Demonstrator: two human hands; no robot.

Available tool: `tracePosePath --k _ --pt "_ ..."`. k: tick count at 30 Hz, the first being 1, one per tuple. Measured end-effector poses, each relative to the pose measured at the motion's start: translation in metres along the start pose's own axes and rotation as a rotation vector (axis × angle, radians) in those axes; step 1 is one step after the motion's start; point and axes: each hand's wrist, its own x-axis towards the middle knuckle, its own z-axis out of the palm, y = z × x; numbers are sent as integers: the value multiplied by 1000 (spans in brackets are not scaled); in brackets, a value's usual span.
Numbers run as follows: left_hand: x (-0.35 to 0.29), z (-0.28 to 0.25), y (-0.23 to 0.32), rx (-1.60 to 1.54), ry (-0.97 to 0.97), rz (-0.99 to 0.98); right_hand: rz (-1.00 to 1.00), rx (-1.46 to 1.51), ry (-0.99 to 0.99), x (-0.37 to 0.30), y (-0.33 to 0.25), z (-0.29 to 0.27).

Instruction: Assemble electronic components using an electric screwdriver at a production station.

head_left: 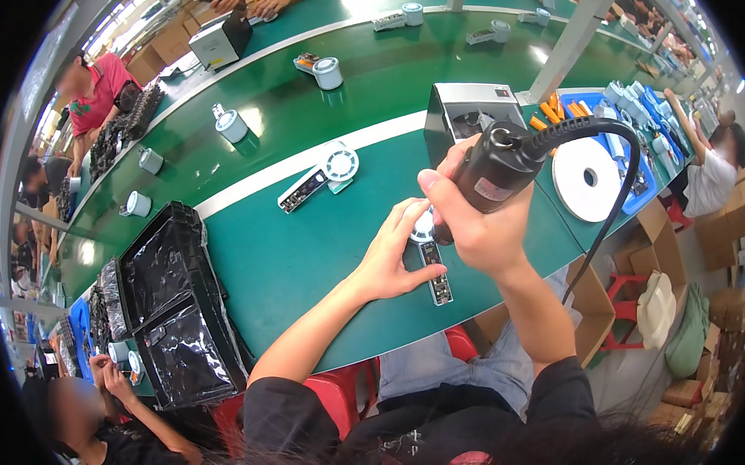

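Observation:
My right hand (489, 221) is wrapped round a black corded electric screwdriver (496, 171), held upright with its lower end over a small handheld fan (434, 273). This fan has a round pale head and an open handle showing a dark circuit board; its head is partly hidden behind my hands. My left hand (392, 254) grips it against the green table, thumb on the handle and fingers by the head. The screwdriver's tip is hidden, so I cannot tell whether it touches a screw. A second opened fan (321, 176) lies on the table farther left.
A black foil-lined case (186, 307) stands left. Behind the screwdriver is a grey box-shaped machine (478, 108). To the right are a white reel (589, 180) and blue trays (640, 198) of parts. More fans ride the green conveyor belt (287, 96). A person (82, 419) works nearby.

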Motion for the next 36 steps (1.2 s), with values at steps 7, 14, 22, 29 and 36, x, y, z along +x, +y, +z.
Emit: tracePosePath --k 7,14,22,29,36 --pt "2 1 1 -18 -26 -13 -20 49 -71 -2 6 -3" --pt "-1 -4 10 -8 1 -77 -15 -37 165 23 -35 -33" --pt "-3 3 10 115 188 -138 -50 -118 282 53 -17 -69" --pt "-2 1 8 138 182 -84 49 -1 216 -3 -29 -54" --pt "-4 1 7 129 168 -103 61 61 101 -51 -45 -34"
